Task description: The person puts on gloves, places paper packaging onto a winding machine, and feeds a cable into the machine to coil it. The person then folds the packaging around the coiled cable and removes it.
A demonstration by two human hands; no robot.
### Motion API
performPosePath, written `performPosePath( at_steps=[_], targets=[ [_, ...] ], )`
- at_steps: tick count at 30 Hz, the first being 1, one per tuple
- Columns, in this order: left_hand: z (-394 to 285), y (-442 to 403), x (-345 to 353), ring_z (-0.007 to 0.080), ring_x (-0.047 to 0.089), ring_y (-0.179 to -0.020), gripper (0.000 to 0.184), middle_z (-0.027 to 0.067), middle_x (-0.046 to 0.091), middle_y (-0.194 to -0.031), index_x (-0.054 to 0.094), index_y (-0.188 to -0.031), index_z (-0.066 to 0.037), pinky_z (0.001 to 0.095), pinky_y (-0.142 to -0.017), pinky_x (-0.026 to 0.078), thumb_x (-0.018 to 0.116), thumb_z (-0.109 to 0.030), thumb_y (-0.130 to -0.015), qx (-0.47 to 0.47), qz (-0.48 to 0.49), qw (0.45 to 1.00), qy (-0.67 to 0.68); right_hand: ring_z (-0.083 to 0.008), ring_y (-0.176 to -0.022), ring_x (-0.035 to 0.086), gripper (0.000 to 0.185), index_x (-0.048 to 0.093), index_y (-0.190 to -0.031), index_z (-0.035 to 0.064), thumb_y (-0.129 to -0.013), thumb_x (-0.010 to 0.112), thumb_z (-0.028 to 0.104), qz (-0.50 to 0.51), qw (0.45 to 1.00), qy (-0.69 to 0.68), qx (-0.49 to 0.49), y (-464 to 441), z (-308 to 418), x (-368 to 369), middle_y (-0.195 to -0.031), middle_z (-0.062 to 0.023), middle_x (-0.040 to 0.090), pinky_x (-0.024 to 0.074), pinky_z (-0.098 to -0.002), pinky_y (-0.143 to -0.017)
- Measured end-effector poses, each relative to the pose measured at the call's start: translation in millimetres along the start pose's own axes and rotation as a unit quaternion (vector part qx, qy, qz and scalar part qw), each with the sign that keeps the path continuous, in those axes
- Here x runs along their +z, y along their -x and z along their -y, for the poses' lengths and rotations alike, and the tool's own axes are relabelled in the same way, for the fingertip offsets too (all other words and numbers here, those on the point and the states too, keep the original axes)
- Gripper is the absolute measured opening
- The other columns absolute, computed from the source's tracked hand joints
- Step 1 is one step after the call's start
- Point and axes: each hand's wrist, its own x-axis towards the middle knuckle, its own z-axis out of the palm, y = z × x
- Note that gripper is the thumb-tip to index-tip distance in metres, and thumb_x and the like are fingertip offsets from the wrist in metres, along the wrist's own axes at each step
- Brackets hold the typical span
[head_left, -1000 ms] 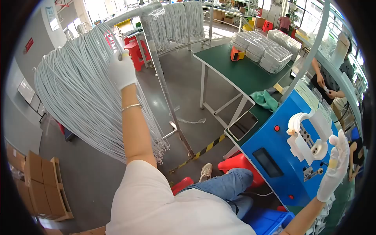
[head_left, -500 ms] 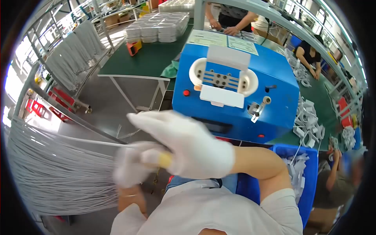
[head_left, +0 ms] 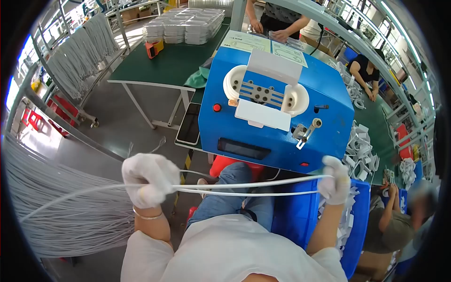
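A white cable [head_left: 249,184] runs in two strands in front of my body between my hands. My left hand [head_left: 149,181], in a white glove, is closed around it at the left, and a length trails off past the hand over a bundle of grey cables [head_left: 70,225]. At the right, my gloved right hand [head_left: 334,181] grips the other end of the strands, above a blue bin [head_left: 359,235]. Beyond the hands stands a blue machine [head_left: 277,145] with two white round parts, metal bars and white plates on top.
White pieces [head_left: 345,221] lie in the bin. A green table [head_left: 141,70] at the left bears stacked clear trays [head_left: 188,28] and an orange tape dispenser [head_left: 153,49]. White coils [head_left: 361,141] lie on the right bench. Other people work at the back and right.
My hands were together at the left, the right crossing over. Now my right hand has moved far right, and the cable is stretched between them.
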Motion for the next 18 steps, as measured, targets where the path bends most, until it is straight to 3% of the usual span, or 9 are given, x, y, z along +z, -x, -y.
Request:
performPosePath(
  at_steps=[5, 6, 7, 8, 10, 11, 12, 13, 18],
  targets=[
    [5.8, 30.9, -24.2, 0.0113, 0.044, -0.044, 0.026, 0.007, 0.052, -0.058, 0.054, -0.072, 0.001, 0.0247, -0.039, 0.034, 0.065, -0.019, -0.086, -0.058, -0.072, 0.973, 0.209, -0.012, -0.047, 0.048, 0.043, 0.046, -0.127, -0.0082, -0.101, 0.036, 0.025, -0.057, 0.99, -0.122, -0.051, 54.5, 1.7, -56.0, -0.06, -0.0031, 0.051, 0.0454, -0.0297, -0.053],
    [17.0, 37.3, -10.6, 0.0103, 0.044, -0.046, 0.027, 0.0061, 0.052, -0.06, 0.055, -0.075, 0.0, 0.0242, -0.04, 0.034, 0.062, -0.022, -0.088, -0.076, -0.124, 0.975, 0.169, -0.0144, -0.062, 0.055, 0.041, 0.049, -0.125, -0.0077, -0.101, 0.036, 0.022, -0.289, 0.902, 0.303, -0.101, 54.3, 6.5, -50.9, -0.075, -0.0071, 0.058, 0.0472, -0.0302, -0.064],
    [26.9, 39.0, 4.0, 0.0093, 0.043, -0.048, 0.027, 0.0052, 0.052, -0.061, 0.055, -0.078, -0.001, 0.0238, -0.041, 0.035, 0.059, -0.025, -0.091, -0.092, -0.176, 0.972, 0.126, -0.0169, -0.076, 0.062, 0.039, 0.051, -0.124, -0.0072, -0.101, 0.035, 0.019, -0.449, 0.595, 0.654, -0.126, 51.7, 13.7, -42.6, -0.089, -0.011, 0.065, 0.0491, -0.0306, -0.076],
    [33.0, 33.9, 19.3, 0.0092, 0.044, -0.049, 0.023, 0.0046, 0.051, -0.061, 0.054, -0.076, -0.003, 0.0242, -0.043, 0.037, 0.058, -0.02, -0.091, -0.157, -0.09, 0.979, 0.096, -0.0232, -0.117, 0.053, 0.034, 0.058, -0.117, -0.0057, -0.098, 0.041, 0.017, -0.43, 0.535, 0.705, -0.177, 34.6, 21.0, 8.0, -0.119, -0.0184, 0.059, 0.0393, -0.0358, -0.101],
    [40.3, 17.1, 56.5, 0.0085, 0.046, -0.052, 0.022, 0.0036, 0.052, -0.064, 0.055, -0.078, -0.003, 0.0238, -0.046, 0.039, 0.057, -0.02, -0.091, -0.286, 0.04, 0.956, 0.062, -0.0263, -0.111, 0.056, 0.035, 0.058, -0.119, -0.0042, -0.097, 0.045, 0.02, -0.265, 0.567, 0.717, -0.306, 7.6, 18.4, 81.2, -0.115, -0.0177, 0.061, 0.0421, -0.0375, -0.097],
    [43.4, 8.0, 74.3, 0.0079, 0.047, -0.054, 0.025, 0.0033, 0.053, -0.066, 0.057, -0.081, -0.002, 0.023, -0.048, 0.038, 0.058, -0.025, -0.091, -0.352, 0.085, 0.931, 0.057, -0.0294, -0.108, 0.056, 0.046, 0.06, -0.113, -0.0049, -0.096, 0.045, 0.036, -0.181, 0.624, 0.707, -0.278, -2.4, 4.5, 113.8, -0.108, -0.016, 0.063, 0.0407, -0.037, -0.096],
    [49.8, -1.2, 90.6, 0.0075, 0.047, -0.055, 0.027, 0.0026, 0.053, -0.066, 0.058, -0.083, 0.0, 0.0224, -0.049, 0.038, 0.058, -0.027, -0.091, -0.407, 0.093, 0.905, 0.089, -0.0302, -0.099, 0.06, 0.043, 0.059, -0.115, -0.0039, -0.09, 0.058, 0.03, 0.02, 0.702, 0.686, -0.193, -10.8, 10.2, 116.4, -0.11, -0.0204, 0.062, 0.047, -0.0372, -0.086],
    [54.7, -8.3, 99.0, 0.007, 0.047, -0.055, 0.03, 0.0019, 0.053, -0.066, 0.059, -0.085, 0.001, 0.0219, -0.049, 0.037, 0.059, -0.028, -0.091, -0.459, 0.1, 0.874, 0.121, -0.0273, -0.084, 0.063, 0.037, 0.061, -0.11, -0.0015, -0.086, 0.063, 0.026, 0.053, 0.754, 0.645, -0.11, -7.6, -8.8, 117.2, -0.1, -0.0168, 0.065, 0.0496, -0.0336, -0.074],
    [71.9, -25.6, 53.9, 0.004, 0.041, -0.045, 0.026, -0.0013, 0.049, -0.06, 0.057, -0.086, -0.002, 0.0173, -0.04, 0.031, 0.06, -0.028, -0.09, -0.256, -0.143, 0.955, 0.03, -0.0137, -0.064, 0.055, 0.022, 0.066, -0.083, -0.0003, -0.09, 0.056, 0.019, -0.142, 0.731, 0.663, -0.075, -6.7, -1.6, 83.9, -0.071, -0.0066, 0.059, 0.0421, -0.0258, -0.058]
  ],
)
